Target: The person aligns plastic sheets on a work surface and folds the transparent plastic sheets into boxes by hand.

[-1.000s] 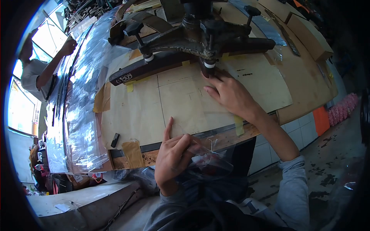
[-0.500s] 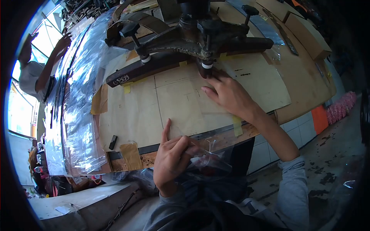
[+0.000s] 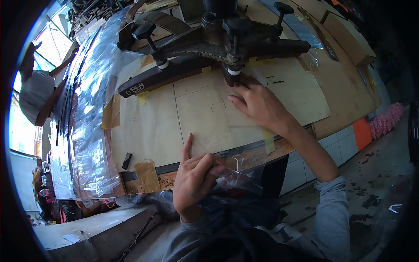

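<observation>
My left hand [image 3: 194,181] is at the front edge of the table, its index finger stretched forward over a pale sheet [image 3: 152,122]. The other fingers are curled around a thin piece of clear plastic [image 3: 240,180], which hangs off the edge. My right hand [image 3: 264,109] reaches across the sheet to the dark metal press [image 3: 218,41]. Its thumb stands apart from the fingers, whose tips are partly hidden beside the white-collared foot [image 3: 234,72]. Under the press lies a long dark bar [image 3: 170,74] across the sheet.
Shiny plastic film [image 3: 94,131] covers the table's left side, where another person [image 3: 41,94] stands. A small black block [image 3: 126,161] and brown tape [image 3: 147,177] lie near the front left. At the back right is a cardboard box [image 3: 349,39]; pink material [image 3: 388,120] sits beyond.
The person at the left has lowered their arms and leaned down. Both of my hands hold nearly the same positions, and the press looks unmoved.
</observation>
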A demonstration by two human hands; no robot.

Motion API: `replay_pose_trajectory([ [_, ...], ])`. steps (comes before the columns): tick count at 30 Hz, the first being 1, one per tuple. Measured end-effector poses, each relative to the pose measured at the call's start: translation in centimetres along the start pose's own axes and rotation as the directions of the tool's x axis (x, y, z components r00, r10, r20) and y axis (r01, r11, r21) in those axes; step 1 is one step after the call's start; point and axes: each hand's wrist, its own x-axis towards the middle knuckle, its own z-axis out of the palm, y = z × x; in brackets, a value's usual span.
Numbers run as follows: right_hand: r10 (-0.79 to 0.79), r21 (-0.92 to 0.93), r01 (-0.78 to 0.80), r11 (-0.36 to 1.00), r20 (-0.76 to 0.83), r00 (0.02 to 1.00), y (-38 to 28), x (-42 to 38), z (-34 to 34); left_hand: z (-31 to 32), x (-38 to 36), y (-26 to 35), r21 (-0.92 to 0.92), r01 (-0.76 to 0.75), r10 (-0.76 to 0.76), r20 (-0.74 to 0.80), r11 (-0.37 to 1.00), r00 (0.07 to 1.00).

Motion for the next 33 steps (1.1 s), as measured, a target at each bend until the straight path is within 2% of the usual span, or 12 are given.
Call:
replay_pose_trajectory([
  [33, 0.003, -0.022, -0.003, 1.000, 0.011, 1.000, 0.06, -0.28, 0.20, 0.06, -0.01, -0.26, -0.025, -0.046, 0.045, -0.018, 0.999, 0.999],
])
